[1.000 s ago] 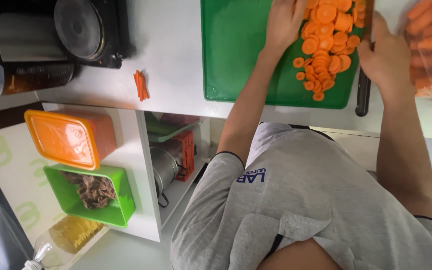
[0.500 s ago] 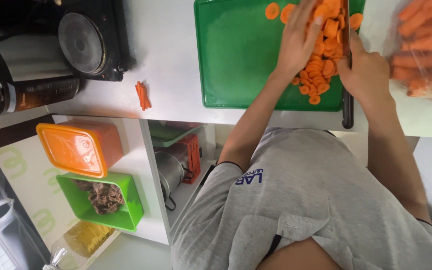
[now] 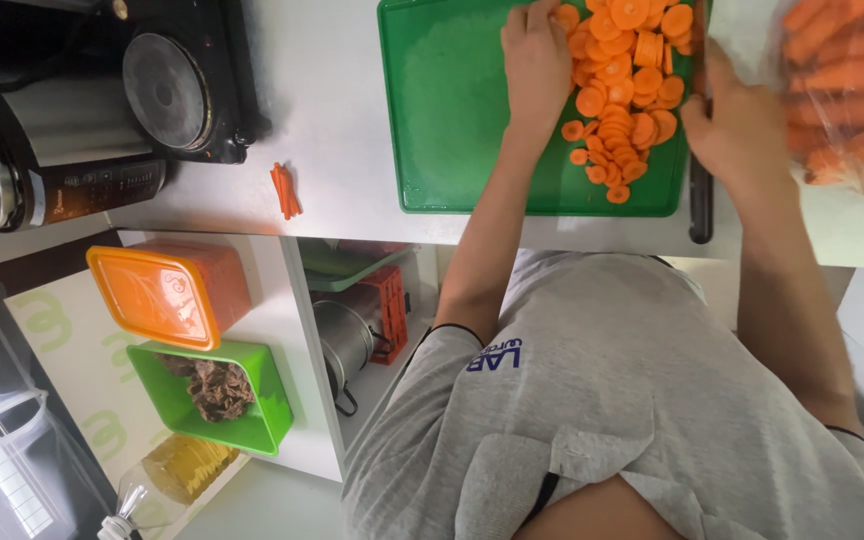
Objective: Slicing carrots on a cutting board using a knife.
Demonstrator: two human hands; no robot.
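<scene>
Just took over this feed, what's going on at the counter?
A person is slicing carrots on a green cutting board. The left hand rests on the pile of carrot slices, while the right hand grips a black-handled knife at the board's edge. A bag of whole carrots lies beside it, and a few carrot sticks sit apart on the white counter.

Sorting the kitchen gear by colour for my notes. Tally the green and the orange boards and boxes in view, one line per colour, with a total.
Green: 2, the cutting board under the left hand and right hand, and the open green box down on the floor.
Orange: 1, the lidded orange box.
Total: 3
</scene>
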